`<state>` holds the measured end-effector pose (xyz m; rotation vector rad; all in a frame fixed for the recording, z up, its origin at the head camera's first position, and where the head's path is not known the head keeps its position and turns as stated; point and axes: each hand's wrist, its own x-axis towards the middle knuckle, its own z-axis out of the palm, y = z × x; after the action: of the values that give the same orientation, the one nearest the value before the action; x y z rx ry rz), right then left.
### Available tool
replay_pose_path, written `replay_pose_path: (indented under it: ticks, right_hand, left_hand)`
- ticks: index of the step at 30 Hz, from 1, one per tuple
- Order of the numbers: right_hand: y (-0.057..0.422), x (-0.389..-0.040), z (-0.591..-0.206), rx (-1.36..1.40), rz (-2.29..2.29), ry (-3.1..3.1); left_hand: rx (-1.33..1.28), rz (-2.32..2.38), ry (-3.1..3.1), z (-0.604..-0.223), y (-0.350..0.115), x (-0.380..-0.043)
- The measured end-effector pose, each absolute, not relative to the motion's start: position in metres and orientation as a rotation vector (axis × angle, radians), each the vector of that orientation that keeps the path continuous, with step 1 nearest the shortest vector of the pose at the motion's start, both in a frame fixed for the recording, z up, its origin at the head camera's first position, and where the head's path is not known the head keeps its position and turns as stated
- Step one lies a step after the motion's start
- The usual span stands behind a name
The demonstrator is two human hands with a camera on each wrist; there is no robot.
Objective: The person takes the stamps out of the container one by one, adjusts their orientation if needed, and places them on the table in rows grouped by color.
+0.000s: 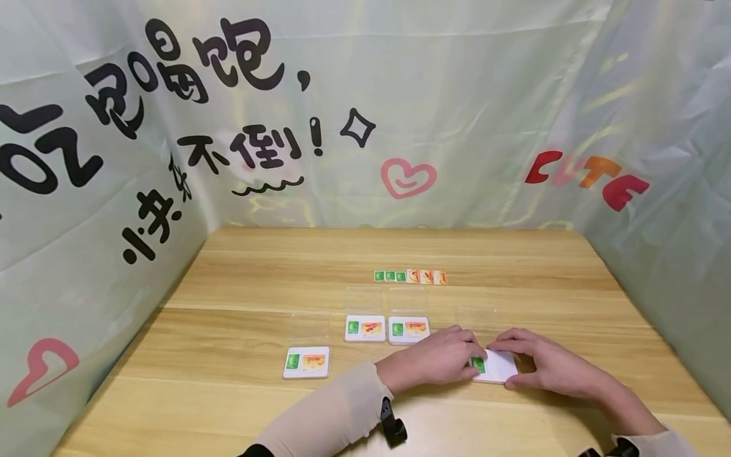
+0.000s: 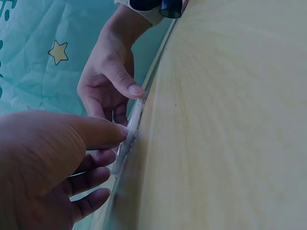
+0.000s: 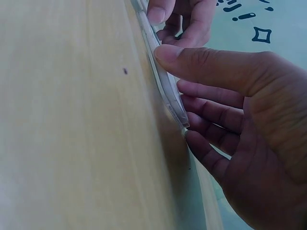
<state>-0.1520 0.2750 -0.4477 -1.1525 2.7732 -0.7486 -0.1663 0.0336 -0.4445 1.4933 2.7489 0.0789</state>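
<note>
- Both hands of a person meet at a white case (image 1: 502, 368), right of centre in the lower half of the frame, on a wooden table (image 1: 171, 393).
- Wood stretches from the right hand (image 1: 554, 367) to the table's slanting right edge, and more lies between the two forearms at bottom centre; at left, the nearest of three similar cases (image 1: 408, 330) sits just beside the left hand (image 1: 442, 357).
- Bent fingers and thumb of the left hand grip the left end, near its green sticker (image 1: 477, 364).
- Right thumb and fingers, parted by little more than the case itself, pinch its right end, the thumb at the near corner.
- Left forearm slants up from bottom centre in a beige sleeve (image 1: 331, 412), knuckles uppermost; the right forearm reaches in from the lower right corner.
</note>
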Motion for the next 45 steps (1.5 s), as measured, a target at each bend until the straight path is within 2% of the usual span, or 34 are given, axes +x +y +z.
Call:
replay_pose_path:
  ticks: [14, 31, 45]
  right_hand:
    - [0.2757, -0.1522, -0.4449, -1.154, -0.788, 2.756]
    - [0.2759, -0.1515, -0.4459, -1.115, -0.753, 2.754]
    - [0.2758, -0.1522, -0.4463, -1.135, -0.749, 2.767]
  left_hand:
    - [1.522, 0.134, 2.759, -0.4457, 0.0343, -0.1682]
    - [1.435, 0.214, 2.749, -0.4468, 0.0362, -0.1686]
    - [1.547, 0.256, 2.746, -0.4458, 0.0373, -0.1702]
